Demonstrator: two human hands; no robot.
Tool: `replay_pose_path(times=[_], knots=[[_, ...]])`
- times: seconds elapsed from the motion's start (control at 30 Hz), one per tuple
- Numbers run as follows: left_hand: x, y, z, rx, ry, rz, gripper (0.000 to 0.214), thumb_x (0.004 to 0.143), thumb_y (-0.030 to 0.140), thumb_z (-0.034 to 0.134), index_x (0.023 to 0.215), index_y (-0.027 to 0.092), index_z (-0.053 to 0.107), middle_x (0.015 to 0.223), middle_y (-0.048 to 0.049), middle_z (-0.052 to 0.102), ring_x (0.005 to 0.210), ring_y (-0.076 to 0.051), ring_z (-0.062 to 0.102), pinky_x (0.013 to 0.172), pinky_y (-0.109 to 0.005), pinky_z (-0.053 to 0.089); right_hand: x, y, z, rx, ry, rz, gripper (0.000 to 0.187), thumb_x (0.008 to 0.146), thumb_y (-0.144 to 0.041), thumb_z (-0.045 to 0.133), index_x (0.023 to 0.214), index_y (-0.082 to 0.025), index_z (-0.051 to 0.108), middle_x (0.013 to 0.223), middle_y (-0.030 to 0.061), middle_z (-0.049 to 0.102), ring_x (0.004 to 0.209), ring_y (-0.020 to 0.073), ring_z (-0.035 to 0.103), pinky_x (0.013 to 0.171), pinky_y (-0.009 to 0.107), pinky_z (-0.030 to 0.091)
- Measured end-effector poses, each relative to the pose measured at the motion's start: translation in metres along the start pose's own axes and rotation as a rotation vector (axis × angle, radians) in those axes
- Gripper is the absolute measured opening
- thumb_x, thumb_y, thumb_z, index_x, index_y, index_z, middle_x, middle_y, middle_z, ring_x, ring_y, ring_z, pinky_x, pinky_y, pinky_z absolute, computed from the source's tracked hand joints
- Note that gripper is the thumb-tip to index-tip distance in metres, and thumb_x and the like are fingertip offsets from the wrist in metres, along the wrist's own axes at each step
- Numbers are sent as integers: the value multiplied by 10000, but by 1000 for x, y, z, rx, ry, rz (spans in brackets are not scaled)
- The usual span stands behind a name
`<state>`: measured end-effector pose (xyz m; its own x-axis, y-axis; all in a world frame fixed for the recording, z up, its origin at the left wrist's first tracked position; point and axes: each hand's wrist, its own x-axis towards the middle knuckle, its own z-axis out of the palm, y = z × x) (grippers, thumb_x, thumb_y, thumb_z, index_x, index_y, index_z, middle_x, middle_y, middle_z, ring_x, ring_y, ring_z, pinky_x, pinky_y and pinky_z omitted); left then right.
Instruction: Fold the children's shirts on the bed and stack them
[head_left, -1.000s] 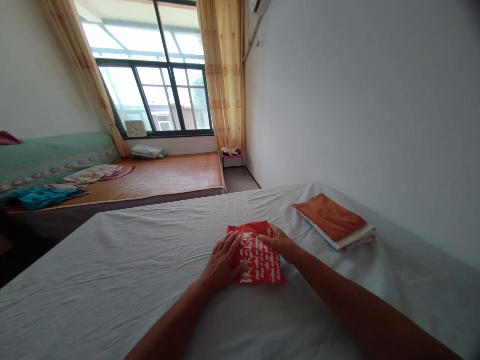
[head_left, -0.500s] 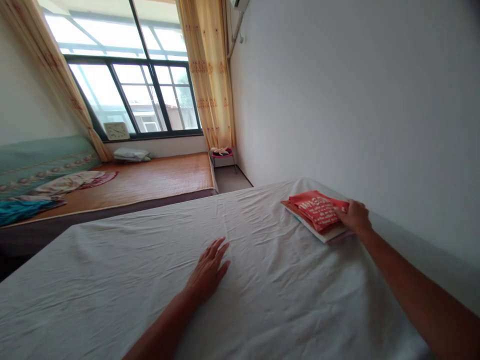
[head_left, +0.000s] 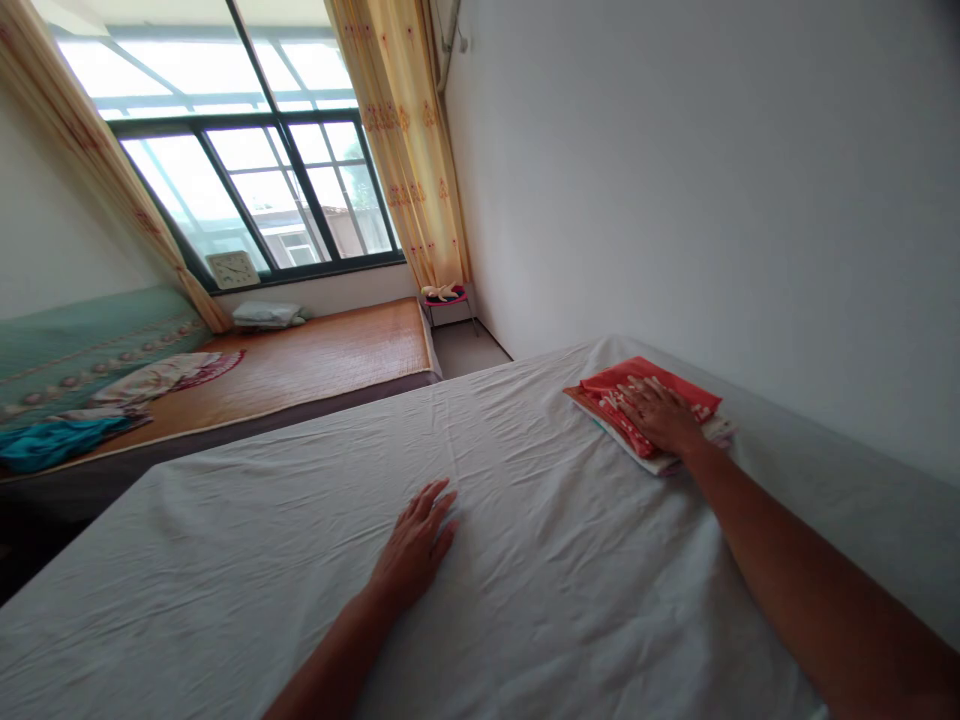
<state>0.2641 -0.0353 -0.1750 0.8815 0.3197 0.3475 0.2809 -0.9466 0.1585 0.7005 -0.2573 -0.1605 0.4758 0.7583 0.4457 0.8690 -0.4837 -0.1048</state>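
Note:
A folded red cloth with white lettering (head_left: 675,392) lies on top of a small stack of folded cloths (head_left: 651,462) at the far right of the white bed sheet (head_left: 300,560). My right hand (head_left: 656,412) rests flat on the red cloth, fingers stretched out and pointing left. Flat on the bare sheet near the middle of the bed lies my left hand (head_left: 414,545), fingers together and extended, holding nothing.
A white wall (head_left: 712,180) runs close along the right of the bed. Beyond the bed is a wooden platform with a mat (head_left: 300,365) and loose clothes (head_left: 52,440). A clock (head_left: 232,268) leans at the window; a small stool (head_left: 446,298) stands by the curtain.
My right hand carried the red cloth from the middle of the bed onto the stack at the right, then laid flat on it. My left hand came off the cloth onto the sheet.

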Motion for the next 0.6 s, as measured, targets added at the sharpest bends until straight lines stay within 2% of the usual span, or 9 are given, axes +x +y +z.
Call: replay_pose_path(times=[0.03, 0.1, 0.13, 0.23, 0.3, 0.37, 0.47, 0.6], knots=[[1, 0, 0, 5, -8, -5, 398, 947, 323, 400, 1335, 264, 466, 1453, -64, 399, 1342, -249, 356, 1069, -476, 384, 0, 5, 1, 58, 5, -14, 413, 862, -287, 406, 1243, -237, 560, 1405, 54, 482, 1344, 255, 324, 1107, 471, 224], [1, -1, 1, 13, -18, -14, 391, 944, 331, 403, 1322, 268, 479, 1446, -60, 408, 1332, -252, 372, 1058, -476, 398, 0, 16, 0, 107, 92, -32, 436, 888, -292, 351, 1267, -188, 540, 1394, 83, 488, 1340, 234, 336, 1115, 436, 228], [2, -1, 1, 17, -19, -14, 389, 942, 334, 406, 1317, 271, 484, 1443, -58, 413, 1327, -253, 379, 1052, -476, 404, 0, 23, -2, 121, 154, 19, 454, 903, -298, 316, 1284, -161, 521, 1388, 101, 489, 1333, 224, 349, 1115, 416, 237], [3, -3, 2, 21, -14, -2, 390, 937, 335, 414, 1316, 277, 483, 1438, -54, 420, 1320, -253, 390, 1043, -480, 413, -4, 45, -9, 117, 276, 358, 509, 925, -351, 262, 1318, -102, 468, 1363, 160, 496, 1305, 241, 387, 1085, 415, 285], [4, -5, 3, 24, -17, 7, 392, 937, 335, 415, 1318, 276, 479, 1440, -53, 419, 1321, -250, 389, 1042, -475, 414, -10, 59, -13, 139, 203, 599, 561, 919, -434, 282, 1327, -88, 451, 1332, 196, 514, 1265, 293, 432, 1036, 459, 334], [4, -7, 4, 29, -21, 11, 392, 935, 339, 417, 1316, 275, 482, 1439, -52, 421, 1319, -248, 392, 1041, -469, 417, -16, 70, -16, 219, 60, 747, 640, 895, -546, 311, 1328, -96, 448, 1282, 214, 550, 1195, 333, 499, 970, 477, 387], [5, -10, 6, 44, -25, 12, 392, 933, 346, 418, 1312, 274, 487, 1434, -52, 429, 1314, -249, 400, 1033, -465, 426, -21, 78, -18, 308, -56, 774, 707, 852, -658, 330, 1299, -130, 476, 1205, 204, 601, 1118, 340, 560, 911, 459, 425], [4, -11, 7, 56, -26, 16, 395, 932, 346, 423, 1315, 274, 489, 1433, -54, 433, 1310, -248, 407, 1028, -463, 430, -20, 80, -14, 287, -41, 794, 683, 857, -666, 300, 1242, -150, 526, 1174, 194, 614, 1113, 339, 565, 889, 449, 433]])
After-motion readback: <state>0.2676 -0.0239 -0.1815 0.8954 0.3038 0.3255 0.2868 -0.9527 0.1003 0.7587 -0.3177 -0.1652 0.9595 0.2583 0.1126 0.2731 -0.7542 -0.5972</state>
